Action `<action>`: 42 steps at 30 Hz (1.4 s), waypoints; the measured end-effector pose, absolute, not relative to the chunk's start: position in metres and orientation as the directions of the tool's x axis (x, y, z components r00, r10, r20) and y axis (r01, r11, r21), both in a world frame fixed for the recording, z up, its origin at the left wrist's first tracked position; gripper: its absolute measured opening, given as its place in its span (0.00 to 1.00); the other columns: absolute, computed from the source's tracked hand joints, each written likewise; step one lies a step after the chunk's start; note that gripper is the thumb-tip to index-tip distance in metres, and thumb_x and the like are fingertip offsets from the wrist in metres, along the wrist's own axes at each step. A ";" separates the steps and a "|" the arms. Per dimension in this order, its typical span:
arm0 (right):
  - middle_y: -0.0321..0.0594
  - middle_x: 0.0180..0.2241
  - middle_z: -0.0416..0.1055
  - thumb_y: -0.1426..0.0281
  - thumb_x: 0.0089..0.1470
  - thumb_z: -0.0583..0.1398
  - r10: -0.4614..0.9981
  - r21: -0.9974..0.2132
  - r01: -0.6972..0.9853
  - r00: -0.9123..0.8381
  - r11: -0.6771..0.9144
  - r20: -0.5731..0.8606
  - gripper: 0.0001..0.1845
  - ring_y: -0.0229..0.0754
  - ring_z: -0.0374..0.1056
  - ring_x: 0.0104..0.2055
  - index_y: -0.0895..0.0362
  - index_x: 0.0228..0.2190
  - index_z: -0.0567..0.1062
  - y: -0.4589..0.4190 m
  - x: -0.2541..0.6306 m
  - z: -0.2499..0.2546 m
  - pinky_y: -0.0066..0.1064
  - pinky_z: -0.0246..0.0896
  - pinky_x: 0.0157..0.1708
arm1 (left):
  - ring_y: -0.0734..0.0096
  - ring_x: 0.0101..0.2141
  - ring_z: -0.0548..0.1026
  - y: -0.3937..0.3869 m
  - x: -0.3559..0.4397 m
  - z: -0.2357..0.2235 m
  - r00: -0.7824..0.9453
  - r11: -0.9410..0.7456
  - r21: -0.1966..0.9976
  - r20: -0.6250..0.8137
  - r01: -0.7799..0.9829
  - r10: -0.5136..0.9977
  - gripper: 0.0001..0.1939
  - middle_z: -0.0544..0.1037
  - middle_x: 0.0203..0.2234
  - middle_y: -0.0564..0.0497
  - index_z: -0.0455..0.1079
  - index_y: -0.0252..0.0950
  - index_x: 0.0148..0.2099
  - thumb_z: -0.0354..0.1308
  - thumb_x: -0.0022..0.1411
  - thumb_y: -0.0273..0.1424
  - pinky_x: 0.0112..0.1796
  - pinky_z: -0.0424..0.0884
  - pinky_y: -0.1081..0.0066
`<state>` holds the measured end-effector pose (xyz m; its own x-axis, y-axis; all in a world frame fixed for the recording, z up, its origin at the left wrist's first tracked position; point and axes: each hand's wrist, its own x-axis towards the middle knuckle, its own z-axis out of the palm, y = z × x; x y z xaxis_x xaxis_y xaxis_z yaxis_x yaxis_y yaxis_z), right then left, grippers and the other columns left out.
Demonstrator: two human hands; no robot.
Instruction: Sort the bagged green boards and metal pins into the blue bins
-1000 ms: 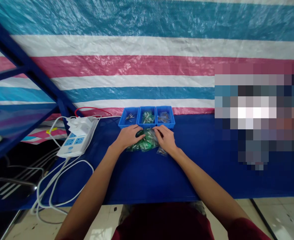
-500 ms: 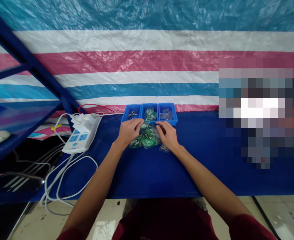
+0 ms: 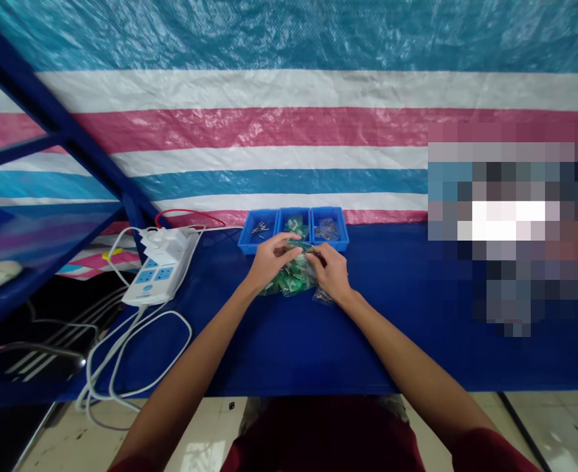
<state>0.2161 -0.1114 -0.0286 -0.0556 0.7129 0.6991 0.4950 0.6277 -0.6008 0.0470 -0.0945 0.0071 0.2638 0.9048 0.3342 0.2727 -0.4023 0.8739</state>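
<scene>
My left hand (image 3: pixel 269 262) and my right hand (image 3: pixel 332 267) meet over a heap of small green-tinted plastic bags (image 3: pixel 291 283) on the blue table. Between them, thumbs and fingers pinch a small plastic bag (image 3: pixel 299 248); its contents are too small to make out. Clear bags with small metal parts (image 3: pixel 322 296) lie under and beside my right hand. Just behind stand three blue bins: the left bin (image 3: pixel 250 248) has loose metal pins (image 3: pixel 260 228), the middle one green bags (image 3: pixel 296 226), the right one clear bags (image 3: pixel 326 229).
To the left, a white power strip (image 3: pixel 163 269) with plugged-in adapters sits on the table, its white cables (image 3: pixel 116 367) looping over the front edge. A blue metal frame (image 3: pixel 92 157) rises there. Striped sheeting (image 3: pixel 289 124) hangs behind. A pixelated area covers the right side.
My left hand has moved right, closer to my right hand, and a small bag is now pinched between both. Less of the middle bin shows. The view has tilted slightly.
</scene>
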 end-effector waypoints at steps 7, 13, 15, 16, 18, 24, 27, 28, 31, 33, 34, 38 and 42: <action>0.40 0.28 0.73 0.66 0.60 0.55 0.705 -0.619 0.495 0.019 0.609 0.709 0.11 0.39 0.68 0.29 0.56 0.32 0.75 -0.109 0.217 -0.030 0.31 0.64 0.33 | 0.70 0.26 0.76 -0.086 0.048 -0.002 0.322 -0.303 0.933 0.232 0.192 0.918 0.17 0.77 0.26 0.49 0.70 0.32 0.36 0.63 0.54 0.42 0.24 0.71 0.74; 0.39 0.31 0.74 0.67 0.60 0.53 0.738 -0.671 0.473 0.063 0.571 0.672 0.15 0.38 0.69 0.27 0.55 0.48 0.71 -0.110 0.217 -0.031 0.32 0.67 0.33 | 0.71 0.24 0.76 -0.079 0.048 0.009 0.389 -0.316 0.937 0.237 0.152 0.890 0.20 0.75 0.24 0.54 0.65 0.35 0.43 0.65 0.52 0.39 0.27 0.73 0.72; 0.38 0.32 0.73 0.69 0.61 0.51 0.742 -0.672 0.458 0.040 0.582 0.670 0.16 0.37 0.68 0.27 0.54 0.50 0.69 -0.111 0.218 -0.030 0.31 0.67 0.32 | 0.72 0.22 0.75 -0.079 0.048 0.007 0.370 -0.291 0.954 0.244 0.077 0.896 0.23 0.74 0.23 0.56 0.62 0.37 0.46 0.66 0.51 0.39 0.26 0.73 0.73; 0.39 0.33 0.73 0.71 0.61 0.50 0.733 -0.657 0.455 0.014 0.601 0.680 0.16 0.38 0.69 0.30 0.54 0.49 0.70 -0.111 0.218 -0.029 0.31 0.67 0.33 | 0.73 0.21 0.75 -0.080 0.049 0.005 0.362 -0.279 0.959 0.246 0.043 0.899 0.24 0.74 0.23 0.56 0.60 0.38 0.46 0.66 0.52 0.39 0.26 0.73 0.74; 0.41 0.37 0.73 0.74 0.61 0.49 0.706 -0.616 0.453 -0.044 0.645 0.707 0.17 0.39 0.70 0.38 0.54 0.46 0.72 -0.112 0.219 -0.029 0.32 0.67 0.38 | 0.74 0.20 0.75 -0.083 0.049 0.001 0.355 -0.264 0.964 0.244 0.007 0.902 0.25 0.74 0.22 0.57 0.58 0.39 0.47 0.66 0.52 0.38 0.25 0.72 0.75; 0.43 0.41 0.71 0.75 0.58 0.51 0.695 -0.581 0.478 -0.090 0.659 0.713 0.16 0.40 0.69 0.43 0.53 0.44 0.74 -0.110 0.219 -0.033 0.32 0.67 0.42 | 0.76 0.21 0.73 -0.092 0.045 -0.003 0.301 -0.329 0.942 0.298 0.060 0.906 0.19 0.74 0.23 0.56 0.65 0.37 0.44 0.63 0.55 0.40 0.26 0.72 0.74; 0.42 0.40 0.71 0.73 0.58 0.54 0.704 -0.585 0.490 -0.087 0.646 0.705 0.13 0.41 0.69 0.41 0.53 0.43 0.75 -0.109 0.219 -0.033 0.32 0.67 0.40 | 0.75 0.23 0.73 -0.094 0.044 -0.003 0.278 -0.399 0.907 0.353 0.132 0.893 0.16 0.77 0.29 0.50 0.71 0.34 0.40 0.60 0.58 0.42 0.27 0.73 0.73; 0.42 0.40 0.71 0.73 0.58 0.54 0.703 -0.584 0.492 -0.085 0.646 0.706 0.13 0.41 0.69 0.41 0.53 0.42 0.75 -0.109 0.220 -0.033 0.32 0.67 0.40 | 0.73 0.25 0.74 -0.094 0.043 -0.004 0.284 -0.418 0.897 0.367 0.145 0.886 0.17 0.77 0.33 0.49 0.73 0.34 0.41 0.60 0.58 0.43 0.29 0.73 0.72; 0.43 0.39 0.72 0.72 0.59 0.54 0.692 -0.583 0.481 -0.074 0.655 0.718 0.11 0.41 0.69 0.41 0.54 0.40 0.75 -0.108 0.221 -0.032 0.32 0.66 0.40 | 0.69 0.31 0.75 -0.095 0.043 -0.008 0.315 -0.469 0.867 0.403 0.168 0.859 0.22 0.78 0.39 0.46 0.73 0.35 0.47 0.65 0.53 0.43 0.33 0.73 0.70; 0.42 0.37 0.72 0.70 0.60 0.53 0.692 -0.585 0.477 -0.068 0.656 0.719 0.10 0.40 0.69 0.40 0.55 0.39 0.75 -0.109 0.221 -0.031 0.31 0.66 0.39 | 0.70 0.30 0.74 -0.095 0.043 -0.009 0.310 -0.518 0.829 0.446 0.211 0.840 0.22 0.77 0.35 0.47 0.74 0.36 0.47 0.66 0.52 0.42 0.34 0.72 0.70; 0.42 0.36 0.72 0.70 0.60 0.54 0.694 -0.587 0.477 -0.071 0.655 0.716 0.10 0.40 0.69 0.39 0.55 0.38 0.75 -0.109 0.221 -0.031 0.31 0.65 0.39 | 0.71 0.29 0.72 -0.095 0.043 -0.010 0.298 -0.548 0.800 0.475 0.246 0.828 0.20 0.77 0.32 0.49 0.75 0.37 0.46 0.66 0.53 0.41 0.34 0.71 0.70; 0.41 0.34 0.71 0.66 0.61 0.54 0.707 -0.589 0.483 -0.094 0.648 0.701 0.10 0.39 0.67 0.35 0.56 0.36 0.74 -0.110 0.220 -0.030 0.31 0.64 0.37 | 0.71 0.29 0.70 -0.094 0.042 -0.007 0.217 -0.639 0.658 0.610 0.398 0.762 0.11 0.72 0.28 0.51 0.77 0.38 0.38 0.63 0.57 0.39 0.34 0.69 0.69; 0.40 0.31 0.69 0.63 0.62 0.53 0.728 -0.591 0.513 -0.102 0.622 0.678 0.13 0.38 0.65 0.32 0.56 0.33 0.74 -0.111 0.220 -0.030 0.30 0.62 0.34 | 0.67 0.37 0.73 -0.093 0.042 -0.007 0.212 -0.666 0.634 0.642 0.394 0.737 0.12 0.75 0.35 0.47 0.76 0.36 0.35 0.63 0.56 0.40 0.40 0.70 0.66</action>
<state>0.2200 -0.1108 -0.0300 -0.1015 0.7282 0.6778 0.5130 0.6221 -0.5914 0.0415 -0.0928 -0.0072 0.2117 0.7368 0.6421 0.3941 -0.6656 0.6338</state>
